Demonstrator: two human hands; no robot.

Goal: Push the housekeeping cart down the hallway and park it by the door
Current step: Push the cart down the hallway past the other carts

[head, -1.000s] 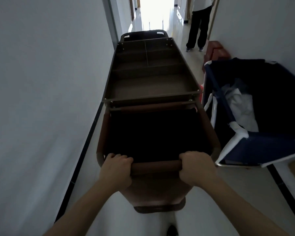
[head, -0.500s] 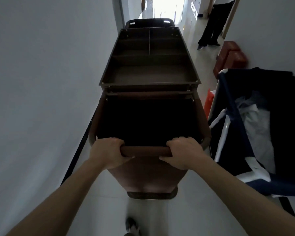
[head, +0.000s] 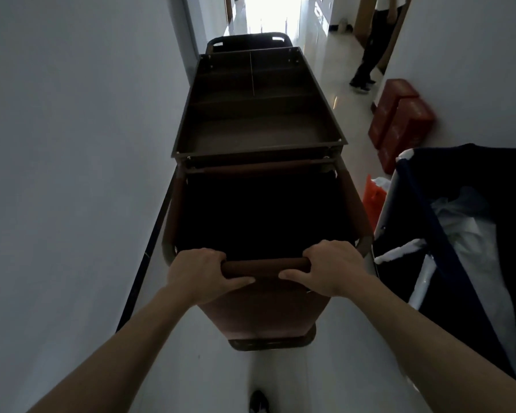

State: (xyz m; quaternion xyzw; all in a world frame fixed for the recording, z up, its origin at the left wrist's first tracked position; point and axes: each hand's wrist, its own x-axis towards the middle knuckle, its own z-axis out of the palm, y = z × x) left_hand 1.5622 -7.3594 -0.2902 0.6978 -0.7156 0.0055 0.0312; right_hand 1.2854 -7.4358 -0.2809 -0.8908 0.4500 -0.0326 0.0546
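Both hands curl around the brown handle bar [head: 265,267] of the housekeeping cart [head: 259,129]: left hand [head: 201,275] and right hand [head: 332,271], thumbs tucked beneath. Beyond the fingers, the cart runs along the left wall [head: 72,144]; a navy laundry bin [head: 465,222] sits just right.

Bare forearms, no sleeves, watch or rings on either of the hands — a dark shoe [head: 259,401] with pale trim below.
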